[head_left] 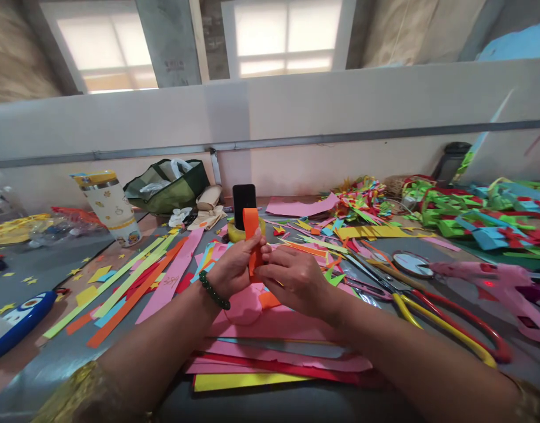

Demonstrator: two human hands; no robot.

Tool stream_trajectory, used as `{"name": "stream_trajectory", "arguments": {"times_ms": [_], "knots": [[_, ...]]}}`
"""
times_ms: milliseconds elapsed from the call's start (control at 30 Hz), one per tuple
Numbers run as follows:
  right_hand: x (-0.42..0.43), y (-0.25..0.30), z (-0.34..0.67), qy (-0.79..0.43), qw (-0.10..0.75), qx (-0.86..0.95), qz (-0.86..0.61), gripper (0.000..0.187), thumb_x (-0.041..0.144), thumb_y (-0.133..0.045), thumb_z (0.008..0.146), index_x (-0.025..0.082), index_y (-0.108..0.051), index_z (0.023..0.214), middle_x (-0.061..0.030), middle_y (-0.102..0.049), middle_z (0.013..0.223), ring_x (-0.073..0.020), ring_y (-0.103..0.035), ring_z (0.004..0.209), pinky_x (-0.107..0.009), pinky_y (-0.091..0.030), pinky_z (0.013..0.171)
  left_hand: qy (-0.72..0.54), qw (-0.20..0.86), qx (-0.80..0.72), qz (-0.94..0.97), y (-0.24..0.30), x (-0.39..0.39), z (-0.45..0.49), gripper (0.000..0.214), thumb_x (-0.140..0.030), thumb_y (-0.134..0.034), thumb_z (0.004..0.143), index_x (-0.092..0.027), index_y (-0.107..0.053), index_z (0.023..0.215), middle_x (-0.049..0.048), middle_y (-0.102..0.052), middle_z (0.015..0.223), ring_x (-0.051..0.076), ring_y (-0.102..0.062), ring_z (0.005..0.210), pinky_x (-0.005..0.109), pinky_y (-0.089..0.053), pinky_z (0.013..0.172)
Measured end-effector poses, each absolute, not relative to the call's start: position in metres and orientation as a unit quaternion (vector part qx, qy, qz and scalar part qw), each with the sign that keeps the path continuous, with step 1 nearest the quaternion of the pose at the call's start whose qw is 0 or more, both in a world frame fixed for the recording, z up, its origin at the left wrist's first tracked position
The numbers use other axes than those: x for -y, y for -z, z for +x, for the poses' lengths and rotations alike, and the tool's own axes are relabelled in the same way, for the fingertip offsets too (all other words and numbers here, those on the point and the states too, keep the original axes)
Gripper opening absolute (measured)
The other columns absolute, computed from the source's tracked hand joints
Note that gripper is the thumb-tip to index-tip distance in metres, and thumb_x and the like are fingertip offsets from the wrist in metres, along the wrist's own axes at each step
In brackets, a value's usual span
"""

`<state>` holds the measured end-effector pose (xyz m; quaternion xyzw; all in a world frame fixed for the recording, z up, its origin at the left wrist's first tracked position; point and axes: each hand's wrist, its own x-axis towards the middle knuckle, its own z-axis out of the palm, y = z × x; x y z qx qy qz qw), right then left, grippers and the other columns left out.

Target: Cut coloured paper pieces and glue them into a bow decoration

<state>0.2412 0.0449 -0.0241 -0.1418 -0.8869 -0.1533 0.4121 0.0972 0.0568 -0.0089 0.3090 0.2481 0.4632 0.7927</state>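
Observation:
An orange paper strip (251, 226) stands upright between both my hands at the middle of the table. My left hand (235, 263), with a green bead bracelet on its wrist, pinches the strip from the left. My right hand (291, 276) is closed on the strip's lower part from the right. The strip's bottom end (268, 300) pokes out under my right hand. A pink paper piece (245, 305) lies just below my hands on a stack of pink, red and yellow sheets (278, 352).
Long coloured paper strips (133, 282) lie to the left. Scissors with yellow and red handles (432, 314) and a pink glue gun (499, 288) sit at the right. A phone (244, 204) stands behind a yellow tape roll. A patterned cup (113, 207) and green bag (168, 187) stand at the back left.

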Motion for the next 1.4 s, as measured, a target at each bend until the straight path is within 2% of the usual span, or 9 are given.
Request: {"name": "stream_trajectory", "arguments": {"times_ms": [200,367,500,633,833,1100,1300,1400], "knots": [[-0.0441,0.0253,0.2418,0.123,0.414,0.893,-0.125,0.010,0.014,-0.054,0.085,0.019,-0.063,0.086,-0.0058,-0.070,0.089,-0.0163,-0.064,0.089,-0.029,-0.051,0.082,-0.476,0.799,-0.237,0.280,0.0025,-0.0540,0.0967,0.034,-0.026,-0.039,0.095,-0.012,-0.050,0.066,-0.0066,-0.036,0.049,0.003,-0.037,0.037,0.012,-0.036,0.038],[-0.0437,0.0234,0.2436,0.063,0.401,0.903,-0.136,0.009,0.025,-0.060,0.084,0.019,-0.061,0.091,-0.0071,-0.069,0.100,-0.0171,-0.063,0.096,-0.028,-0.051,0.083,-0.484,0.797,-0.243,0.268,0.0020,-0.0556,0.0964,0.034,-0.029,-0.043,0.094,-0.012,-0.048,0.065,-0.0081,-0.032,0.047,0.002,-0.032,0.035,0.012,-0.029,0.033],[-0.0469,0.0257,0.2441,0.058,0.398,0.903,-0.149,0.008,0.027,-0.060,0.085,0.019,-0.060,0.086,-0.0067,-0.069,0.099,-0.0166,-0.064,0.093,-0.027,-0.051,0.080,-0.486,0.797,-0.242,0.263,0.0007,-0.0542,0.0966,0.030,-0.030,-0.048,0.092,-0.013,-0.049,0.066,-0.0085,-0.032,0.048,0.002,-0.032,0.035,0.011,-0.029,0.034],[-0.0475,0.0253,0.2442,0.057,0.394,0.902,-0.166,0.008,0.027,-0.061,0.084,0.019,-0.059,0.085,-0.0051,-0.069,0.090,-0.0161,-0.065,0.086,-0.026,-0.049,0.073,-0.486,0.800,-0.238,0.258,-0.0008,-0.0523,0.0966,0.032,-0.024,-0.041,0.095,-0.012,-0.050,0.067,-0.0070,-0.034,0.050,0.002,-0.034,0.038,0.011,-0.032,0.037],[-0.0455,0.0212,0.2440,0.079,0.405,0.896,-0.167,0.007,0.025,-0.060,0.085,0.019,-0.059,0.080,-0.0027,-0.067,0.081,-0.0123,-0.063,0.073,-0.022,-0.043,0.059,-0.485,0.802,-0.234,0.260,0.0021,-0.0531,0.0961,0.029,-0.020,-0.041,0.094,-0.012,-0.052,0.069,-0.0061,-0.035,0.052,0.004,-0.038,0.040,0.012,-0.034,0.040],[-0.0462,0.0222,0.2442,0.105,0.386,0.904,-0.150,0.006,0.022,-0.056,0.087,0.018,-0.060,0.085,-0.0072,-0.069,0.099,-0.0166,-0.064,0.094,-0.025,-0.049,0.078,-0.497,0.789,-0.243,0.268,0.0022,-0.0531,0.0971,0.031,-0.019,-0.036,0.096,-0.012,-0.051,0.070,-0.0069,-0.034,0.050,0.003,-0.037,0.038,0.012,-0.031,0.037],[-0.0453,0.0265,0.2420,0.105,0.386,0.905,-0.144,0.007,0.022,-0.055,0.088,0.018,-0.061,0.088,-0.0075,-0.069,0.100,-0.0169,-0.064,0.094,-0.027,-0.050,0.077,-0.495,0.782,-0.252,0.283,0.0037,-0.0550,0.0965,0.026,-0.022,-0.044,0.093,-0.013,-0.050,0.069,-0.0084,-0.032,0.048,0.002,-0.034,0.036,0.011,-0.030,0.035],[-0.0443,0.0229,0.2430,0.057,0.407,0.901,-0.141,0.009,0.027,-0.060,0.085,0.019,-0.061,0.087,-0.0059,-0.068,0.088,-0.0156,-0.064,0.081,-0.025,-0.050,0.068,-0.484,0.781,-0.250,0.306,0.0070,-0.0584,0.0941,0.024,-0.025,-0.047,0.092,-0.013,-0.049,0.072,-0.0099,-0.028,0.048,0.002,-0.027,0.035,0.010,-0.026,0.034]]}}
